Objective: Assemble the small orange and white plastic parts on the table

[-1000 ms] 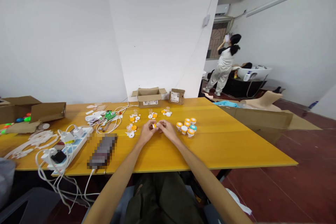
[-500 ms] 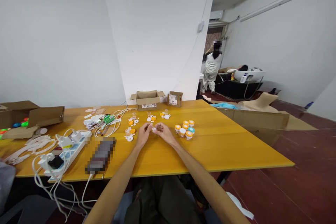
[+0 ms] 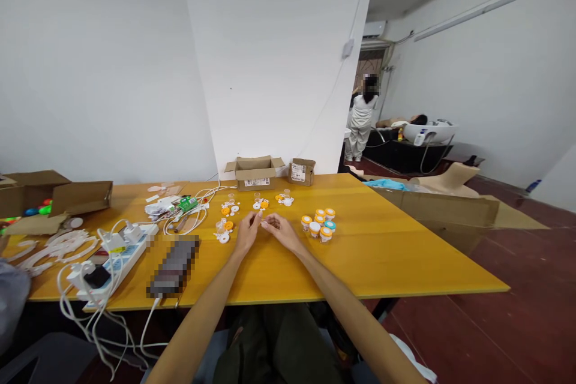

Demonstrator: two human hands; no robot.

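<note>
My left hand (image 3: 245,234) and my right hand (image 3: 281,233) meet above the table, fingertips nearly touching. Between them is a small white plastic piece (image 3: 264,223), mostly covered by the fingers. Both hands look closed in a pinch around it. To the right of my right hand stands a group of small clear jars (image 3: 314,229) with orange, white and teal lids. Beyond and left of my hands lie small piles of orange and white plastic parts (image 3: 224,238), each with a clear cup (image 3: 220,227) nearby.
Two cardboard boxes (image 3: 255,181) stand at the wall. On the left are a power strip (image 3: 135,252) with tangled white cables, a phone (image 3: 173,267), a green circuit board (image 3: 186,204) and an open carton (image 3: 81,197) of coloured balls. A person (image 3: 361,114) stands far off.
The white piece has turned or sunk between my fingers and shows less of its round face. The view has shifted slightly; the jars and part piles stay in place.
</note>
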